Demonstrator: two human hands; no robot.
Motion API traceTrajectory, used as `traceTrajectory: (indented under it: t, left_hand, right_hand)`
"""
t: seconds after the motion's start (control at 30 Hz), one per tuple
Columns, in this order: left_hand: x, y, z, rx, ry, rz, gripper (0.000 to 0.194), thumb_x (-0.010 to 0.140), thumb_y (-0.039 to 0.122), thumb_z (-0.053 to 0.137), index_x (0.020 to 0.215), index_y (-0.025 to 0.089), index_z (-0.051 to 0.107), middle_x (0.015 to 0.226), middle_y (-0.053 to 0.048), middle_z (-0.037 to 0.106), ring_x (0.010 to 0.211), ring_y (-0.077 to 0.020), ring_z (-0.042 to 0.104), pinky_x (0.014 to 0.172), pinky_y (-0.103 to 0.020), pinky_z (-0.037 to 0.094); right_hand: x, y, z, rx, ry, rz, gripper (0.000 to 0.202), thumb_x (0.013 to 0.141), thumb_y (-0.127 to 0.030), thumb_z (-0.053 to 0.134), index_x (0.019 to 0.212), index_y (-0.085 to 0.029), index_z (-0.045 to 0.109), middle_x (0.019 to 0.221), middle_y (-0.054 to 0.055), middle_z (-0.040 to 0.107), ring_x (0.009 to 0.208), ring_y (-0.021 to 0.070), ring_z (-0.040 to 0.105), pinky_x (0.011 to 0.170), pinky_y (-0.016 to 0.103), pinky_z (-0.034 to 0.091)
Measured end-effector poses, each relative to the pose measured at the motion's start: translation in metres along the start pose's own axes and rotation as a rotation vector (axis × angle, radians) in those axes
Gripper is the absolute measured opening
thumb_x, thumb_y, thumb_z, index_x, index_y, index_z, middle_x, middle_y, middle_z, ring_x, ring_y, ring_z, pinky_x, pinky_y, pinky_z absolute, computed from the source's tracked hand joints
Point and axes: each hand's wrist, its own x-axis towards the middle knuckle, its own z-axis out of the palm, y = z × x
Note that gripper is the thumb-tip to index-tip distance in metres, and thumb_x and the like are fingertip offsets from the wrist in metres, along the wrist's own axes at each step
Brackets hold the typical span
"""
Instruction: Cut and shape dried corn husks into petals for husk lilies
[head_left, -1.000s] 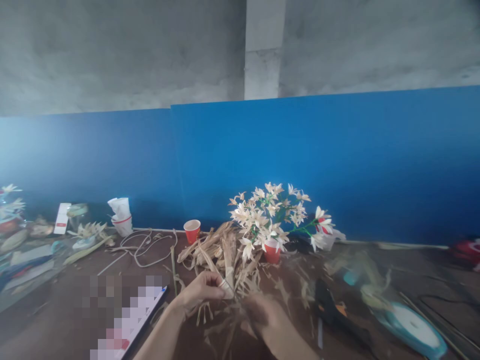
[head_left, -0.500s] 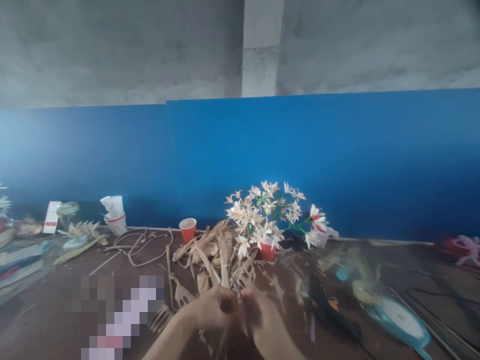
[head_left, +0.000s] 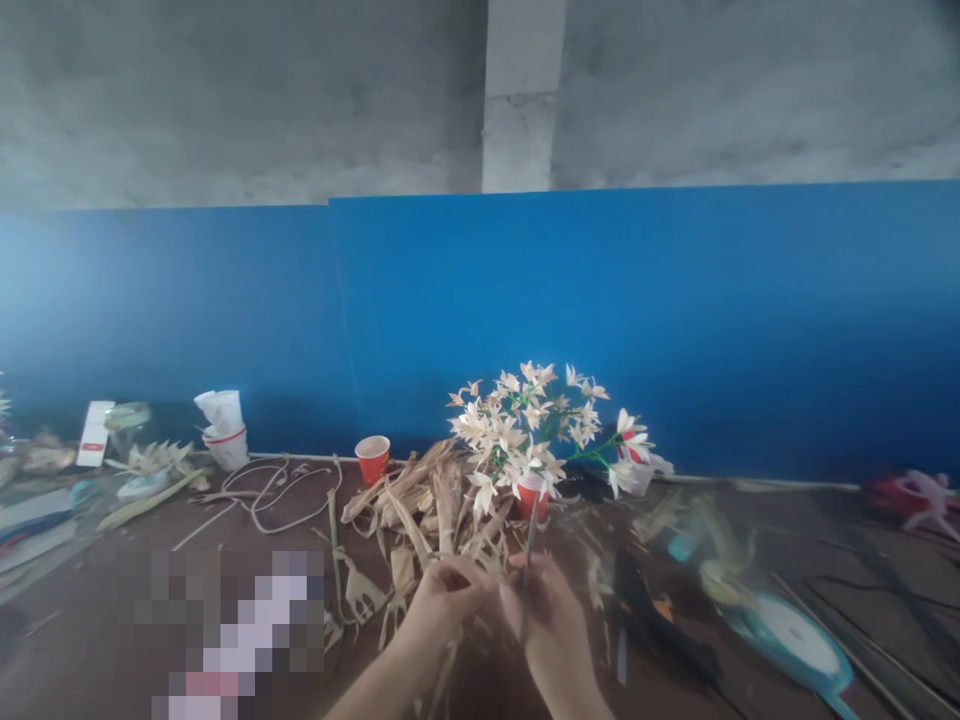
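Note:
My left hand (head_left: 448,600) is closed in a pinch, its fingertips close to my right hand. Whatever lies between those fingers is too small and blurred to name. In my right hand (head_left: 546,605) is a slim dark metal tool (head_left: 531,540), its narrow end pointing up; I cannot tell whether it is scissors or tweezers. Just beyond both hands lies a heap of dried corn husks (head_left: 442,490). Cut husk pieces with pointed fringes (head_left: 362,597) lie left of my left hand. Behind my right hand, pale husk flowers (head_left: 517,430) on green stems stand in a red paper cup (head_left: 531,492).
Another red cup (head_left: 373,460) stands by the blue partition (head_left: 600,300). A white cord (head_left: 281,520) loops on the brown table at left, near a paper-stuffed cup (head_left: 226,447). At right lie a black glue-gun-like tool (head_left: 660,625) and a teal ribbon roll (head_left: 799,640).
My right hand has shifted right, and the metal tool has swung upright, clear of the left hand's fingers. The left hand has moved slightly right and up, still pinched.

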Motion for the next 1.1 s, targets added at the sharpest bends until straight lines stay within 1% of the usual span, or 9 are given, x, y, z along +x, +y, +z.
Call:
traceTrajectory:
  t: [0.1, 0.2, 0.27, 0.43, 0.57, 0.7, 0.8, 0.97, 1.1]
  left_hand:
    - [0.003, -0.006, -0.002, -0.037, 0.059, -0.071, 0.029, 0.051, 0.033, 0.082, 0.054, 0.012, 0.062, 0.044, 0.001, 0.058, 0.036, -0.0063, 0.044, 0.038, -0.018, 0.028]
    - [0.002, -0.004, -0.002, -0.092, 0.093, -0.104, 0.031, 0.052, 0.036, 0.081, 0.057, 0.013, 0.060, 0.045, 0.000, 0.059, 0.039, -0.0087, 0.050, 0.042, -0.019, 0.035]
    - [0.001, -0.001, -0.001, -0.034, 0.103, -0.064, 0.029, 0.056, 0.036, 0.079, 0.060, 0.013, 0.061, 0.051, -0.002, 0.063, 0.045, -0.0100, 0.054, 0.047, -0.019, 0.039]
    - [0.002, 0.007, 0.000, 0.315, 0.103, 0.129, 0.020, 0.063, 0.031, 0.072, 0.061, 0.012, 0.065, 0.053, -0.001, 0.063, 0.047, -0.0110, 0.053, 0.048, -0.021, 0.040]
    - [0.004, 0.006, -0.005, 0.312, 0.099, 0.112, 0.020, 0.067, 0.031, 0.068, 0.061, 0.013, 0.062, 0.050, 0.001, 0.061, 0.044, -0.0105, 0.052, 0.045, -0.020, 0.040]
    - [0.009, 0.007, -0.016, 0.210, 0.213, 0.083, 0.023, 0.066, 0.034, 0.070, 0.062, 0.013, 0.061, 0.048, 0.000, 0.060, 0.042, -0.0097, 0.053, 0.043, -0.019, 0.040]
    - [0.014, 0.010, -0.025, 0.099, 0.296, 0.105, 0.025, 0.062, 0.035, 0.073, 0.065, 0.013, 0.061, 0.048, 0.001, 0.061, 0.042, -0.0083, 0.053, 0.043, -0.017, 0.039]
    - [0.016, 0.017, -0.030, 0.026, 0.378, 0.151, 0.029, 0.058, 0.036, 0.077, 0.064, 0.013, 0.061, 0.050, 0.001, 0.062, 0.045, -0.0084, 0.056, 0.045, -0.016, 0.041]
    - [0.014, 0.017, -0.028, 0.028, 0.352, 0.141, 0.031, 0.060, 0.040, 0.075, 0.061, 0.014, 0.058, 0.047, 0.003, 0.059, 0.041, -0.0070, 0.052, 0.040, -0.014, 0.037]
  right_hand:
    - [0.001, -0.003, 0.001, -0.007, 0.023, 0.000, 0.021, 0.067, -0.035, 0.062, 0.080, -0.018, 0.058, 0.063, 0.002, 0.064, 0.054, 0.0157, 0.059, 0.050, 0.023, 0.049]
    - [0.003, -0.008, 0.001, 0.003, 0.051, 0.055, 0.023, 0.067, -0.037, 0.060, 0.077, -0.017, 0.057, 0.061, 0.002, 0.063, 0.054, 0.0160, 0.059, 0.050, 0.024, 0.049]
    - [0.003, -0.012, 0.001, 0.000, 0.056, 0.104, 0.026, 0.067, -0.041, 0.060, 0.075, -0.016, 0.058, 0.060, 0.002, 0.062, 0.055, 0.0162, 0.059, 0.051, 0.024, 0.050]
    - [0.001, -0.013, 0.000, -0.002, 0.014, 0.147, 0.034, 0.066, -0.048, 0.061, 0.075, -0.015, 0.061, 0.064, 0.003, 0.060, 0.057, 0.0160, 0.057, 0.054, 0.025, 0.049]
    - [0.003, -0.006, 0.000, 0.047, -0.008, 0.165, 0.035, 0.065, -0.050, 0.063, 0.076, -0.017, 0.061, 0.066, 0.002, 0.059, 0.060, 0.0158, 0.057, 0.056, 0.024, 0.048]
    - [0.005, 0.001, -0.001, 0.164, -0.245, 0.264, 0.038, 0.059, -0.048, 0.071, 0.081, -0.019, 0.060, 0.064, 0.000, 0.056, 0.060, 0.0154, 0.054, 0.054, 0.025, 0.045]
    - [0.002, 0.005, 0.001, 0.200, -0.410, 0.329, 0.037, 0.059, -0.045, 0.073, 0.081, -0.018, 0.061, 0.059, -0.001, 0.053, 0.056, 0.0147, 0.051, 0.052, 0.025, 0.043]
    - [-0.009, 0.006, 0.005, 0.214, -0.537, 0.374, 0.036, 0.058, -0.048, 0.073, 0.074, -0.018, 0.061, 0.057, -0.002, 0.052, 0.055, 0.0139, 0.050, 0.052, 0.025, 0.041]
    - [-0.011, 0.008, 0.007, 0.238, -0.644, 0.427, 0.038, 0.055, -0.048, 0.076, 0.074, -0.018, 0.061, 0.057, -0.003, 0.051, 0.056, 0.0133, 0.049, 0.052, 0.023, 0.040]
